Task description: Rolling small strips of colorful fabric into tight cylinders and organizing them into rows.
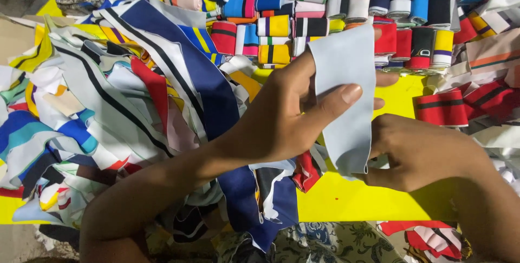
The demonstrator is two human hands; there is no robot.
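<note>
While both hands grip it, pale grey strip (346, 100): left hand (287, 117) pinches top, right hand (417, 152) bottom; folding stage, edges need aligning.

Bare yellow table (346, 201) lies open below the hands; loose fabric strips (108, 106) crowd left; folded bands (336, 8) wall the far edge.

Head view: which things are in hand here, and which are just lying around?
In hand:
- pale grey strip, held up over the yellow table
- left hand, thumb pressed on its front
- right hand, pinching its lower edge

Lying about:
- folded striped bands stacked at the back
- loose fabric heap on the left
- red striped band on the right
</note>
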